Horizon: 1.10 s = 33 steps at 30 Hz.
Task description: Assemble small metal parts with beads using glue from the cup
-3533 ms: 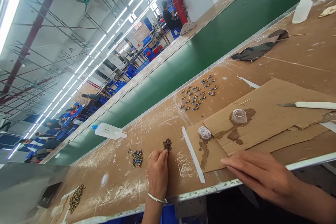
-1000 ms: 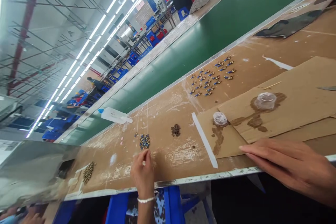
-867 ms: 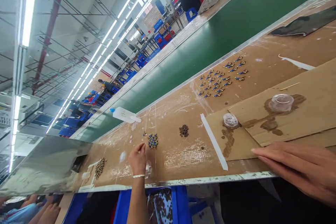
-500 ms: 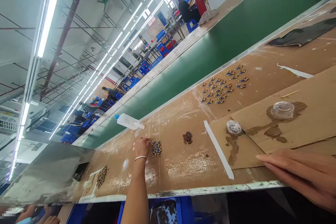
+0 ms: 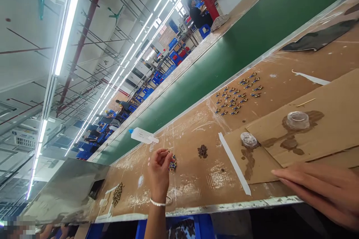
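Observation:
My left hand is raised just above the worktable, its fingertips pinched together over a small heap of blue and gold parts; something tiny seems to be in the pinch. A little heap of brown rings lies to the right of it. My right hand rests flat at the table's near edge, fingers stretched out and pointing left, on the edge of a cardboard sheet. Rows of blue and gold parts are laid out farther back.
Two clear round dishes sit on stained cardboard. A white strip, a white squeeze bottle, another heap of brown parts and a dark cloth lie on the table. A green conveyor belt runs behind. Other people work in the background.
My left hand moved from the brown rings leftward to the blue and gold heap, reached into it, then lifted with fingers pinched. My right hand stayed flat at the edge.

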### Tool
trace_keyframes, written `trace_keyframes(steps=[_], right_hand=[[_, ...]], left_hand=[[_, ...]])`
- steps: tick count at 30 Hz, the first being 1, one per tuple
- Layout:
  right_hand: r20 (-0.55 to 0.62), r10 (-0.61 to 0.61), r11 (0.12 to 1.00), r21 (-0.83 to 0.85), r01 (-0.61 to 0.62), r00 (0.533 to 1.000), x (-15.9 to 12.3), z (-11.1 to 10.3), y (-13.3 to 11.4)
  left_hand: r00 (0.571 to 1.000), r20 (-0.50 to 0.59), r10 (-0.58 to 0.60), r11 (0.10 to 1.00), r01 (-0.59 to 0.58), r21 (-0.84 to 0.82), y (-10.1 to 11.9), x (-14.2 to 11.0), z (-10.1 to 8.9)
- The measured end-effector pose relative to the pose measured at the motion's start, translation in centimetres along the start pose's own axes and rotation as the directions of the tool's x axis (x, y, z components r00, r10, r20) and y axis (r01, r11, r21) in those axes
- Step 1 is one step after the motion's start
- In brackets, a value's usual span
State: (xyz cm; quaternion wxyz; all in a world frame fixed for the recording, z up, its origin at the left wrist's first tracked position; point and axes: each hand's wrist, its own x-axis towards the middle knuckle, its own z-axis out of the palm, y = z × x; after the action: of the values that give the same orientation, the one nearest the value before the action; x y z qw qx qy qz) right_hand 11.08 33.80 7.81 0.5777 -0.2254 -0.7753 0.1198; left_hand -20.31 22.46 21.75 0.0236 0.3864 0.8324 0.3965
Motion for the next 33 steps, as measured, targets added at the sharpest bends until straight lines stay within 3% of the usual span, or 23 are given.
trace_keyframes(steps=[2,7,13,19,23,25,28,33], right_hand=[[0.094,-0.167,0.985,0.067,0.161,0.981,1.2,-0.8,0.1],[0.199,-0.088,0.988,0.139,0.06,0.976,2.1,-1.6,0.2],[0.207,-0.045,0.994,0.111,0.022,0.977,2.5,-1.9,0.3],[0.233,-0.052,0.994,0.101,0.029,0.971,2.7,-2.2,0.6],[0.213,-0.053,0.995,0.09,0.035,0.976,2.8,-2.1,0.7],[0.206,-0.055,0.995,0.094,0.036,0.977,2.8,-1.9,0.9],[0.206,-0.051,0.997,0.065,0.038,0.977,2.6,-1.4,1.1],[0.22,-0.069,0.997,0.035,0.063,0.973,2.3,-0.8,1.4]], left_hand=[[0.997,0.066,0.042,0.996,-0.036,-0.087,2.8,-1.8,1.3],[0.973,0.225,0.058,0.954,0.013,-0.301,7.7,-3.8,5.2],[0.93,0.365,0.041,0.915,0.112,-0.388,10.8,-3.2,9.7],[0.906,0.423,-0.004,0.928,0.161,-0.335,12.7,-2.7,12.0],[0.919,0.391,0.045,0.981,0.033,-0.191,14.0,-2.4,13.1],[0.9,0.423,0.107,0.989,-0.054,-0.137,15.3,-2.6,14.0],[0.831,0.487,0.27,0.963,-0.24,-0.124,17.5,-3.0,15.6],[0.659,0.538,0.525,0.812,-0.578,-0.084,20.2,-3.0,18.1]])
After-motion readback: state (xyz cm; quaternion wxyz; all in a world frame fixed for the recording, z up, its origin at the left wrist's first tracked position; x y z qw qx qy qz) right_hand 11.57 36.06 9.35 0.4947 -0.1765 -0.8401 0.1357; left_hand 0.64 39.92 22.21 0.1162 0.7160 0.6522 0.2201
